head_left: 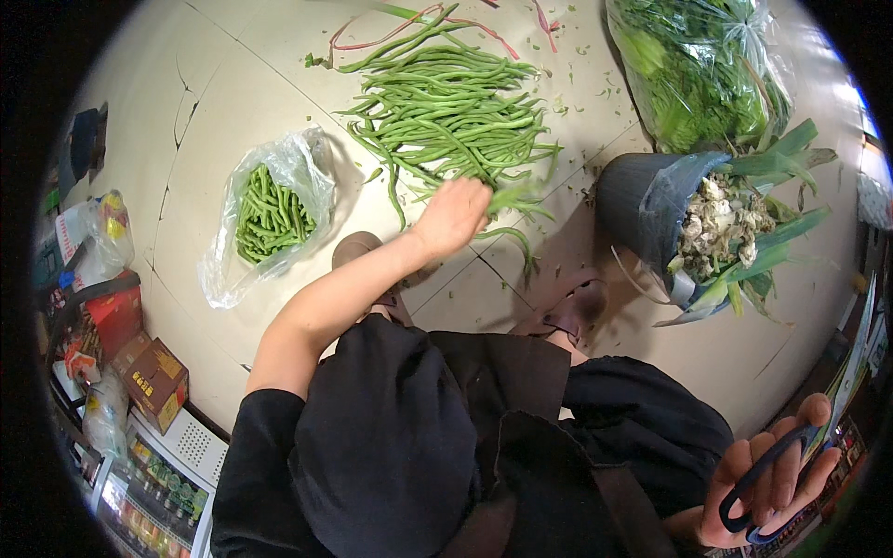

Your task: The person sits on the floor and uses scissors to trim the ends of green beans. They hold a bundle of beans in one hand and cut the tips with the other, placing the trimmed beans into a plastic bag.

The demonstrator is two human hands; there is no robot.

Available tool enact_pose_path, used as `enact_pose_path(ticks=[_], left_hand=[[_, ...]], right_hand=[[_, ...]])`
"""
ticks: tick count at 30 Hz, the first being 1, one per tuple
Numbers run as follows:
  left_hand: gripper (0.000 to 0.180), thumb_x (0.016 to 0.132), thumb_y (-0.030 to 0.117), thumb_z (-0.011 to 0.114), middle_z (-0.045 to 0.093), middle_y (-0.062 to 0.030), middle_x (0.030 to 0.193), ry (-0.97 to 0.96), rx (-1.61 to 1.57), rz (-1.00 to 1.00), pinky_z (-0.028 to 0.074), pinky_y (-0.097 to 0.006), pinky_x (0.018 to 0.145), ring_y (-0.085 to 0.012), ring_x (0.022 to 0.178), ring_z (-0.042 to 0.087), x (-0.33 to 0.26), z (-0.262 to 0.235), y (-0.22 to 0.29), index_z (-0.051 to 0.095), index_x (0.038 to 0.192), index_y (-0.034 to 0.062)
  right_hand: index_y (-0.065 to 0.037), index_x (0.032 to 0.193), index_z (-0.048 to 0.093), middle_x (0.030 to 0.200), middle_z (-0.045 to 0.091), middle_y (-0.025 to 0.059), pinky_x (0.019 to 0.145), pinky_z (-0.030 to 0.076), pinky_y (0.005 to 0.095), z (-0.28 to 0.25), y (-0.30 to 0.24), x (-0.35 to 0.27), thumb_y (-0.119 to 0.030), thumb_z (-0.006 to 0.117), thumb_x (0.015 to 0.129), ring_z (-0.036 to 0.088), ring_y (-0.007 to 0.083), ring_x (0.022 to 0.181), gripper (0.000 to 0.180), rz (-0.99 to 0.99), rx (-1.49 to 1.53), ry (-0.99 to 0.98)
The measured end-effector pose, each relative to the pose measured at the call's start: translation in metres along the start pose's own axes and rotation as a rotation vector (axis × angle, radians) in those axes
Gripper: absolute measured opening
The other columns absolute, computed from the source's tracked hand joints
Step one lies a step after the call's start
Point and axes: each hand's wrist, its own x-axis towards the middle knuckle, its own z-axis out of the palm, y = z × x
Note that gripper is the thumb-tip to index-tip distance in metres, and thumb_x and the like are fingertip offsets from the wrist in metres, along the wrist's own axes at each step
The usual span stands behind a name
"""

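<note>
A spread pile of long green beans (446,107) lies on the tiled floor in front of me. My left hand (453,216) is closed at the near edge of the pile, gripping a few green beans whose ends stick out to its right, blurred by motion. At the lower right, my right hand (767,479) holds a pair of scissors (850,377) raised, fingers through the dark blue handles and blades pointing up. Left of the pile, a clear plastic bag (319,191) stands open with shorter bean pieces (270,219) inside.
To the right, a dark bucket (628,205) lined with plastic holds leek leaves and pale scraps. Behind it sits a clear bag of leafy greens (698,74). A pink tie (502,42) and bean trimmings lie on the floor. Boxes (153,386) and a display fridge (153,493) line the left.
</note>
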Motion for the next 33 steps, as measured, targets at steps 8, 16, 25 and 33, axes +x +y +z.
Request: enact_pose_path(ticks=[8,16,25,33], left_hand=[[0.030,0.077,0.015,0.059,0.060,-0.0065,0.080,-0.262,0.114,0.288,0.048,-0.036,0.073,-0.0243,0.079,0.062,-0.021,0.067,0.014,0.053,0.105,0.0066],[0.031,0.080,0.018,0.058,0.055,-0.0102,0.100,-0.317,0.362,0.160,0.049,-0.038,0.072,-0.0266,0.094,0.058,-0.010,0.097,0.026,0.058,0.109,0.0064],[0.021,0.076,0.018,0.058,0.050,-0.0070,0.099,-0.089,0.599,-0.071,0.043,-0.031,0.075,-0.0211,0.094,0.051,0.018,0.025,0.015,0.059,0.096,0.0093],[0.016,0.077,0.016,0.057,0.051,-0.0069,0.091,0.032,0.476,0.111,0.041,-0.033,0.077,-0.0219,0.090,0.050,0.037,0.021,-0.028,0.058,0.091,0.0102]], right_hand=[[-0.001,0.116,0.052,0.049,0.057,-0.0025,0.039,0.040,0.0186,0.003,-0.003,0.008,-0.024,0.066,0.088,0.056,0.0079,0.040,0.040,0.108,0.030,-0.005],[-0.004,0.121,0.043,0.056,0.055,0.0008,0.045,0.040,0.0228,0.005,-0.001,0.002,-0.031,0.048,0.099,0.050,0.0091,0.039,0.035,0.046,0.019,-0.017],[-0.004,0.113,0.052,0.053,0.058,-0.0020,0.044,0.042,0.0222,0.013,-0.002,0.007,-0.023,0.062,0.089,0.055,0.0090,0.041,0.032,0.116,-0.049,-0.004],[-0.002,0.109,0.050,0.046,0.051,-0.0018,0.048,0.042,0.0236,0.014,-0.003,0.006,-0.015,0.058,0.085,0.050,0.0114,0.036,0.028,0.189,0.048,-0.043]])
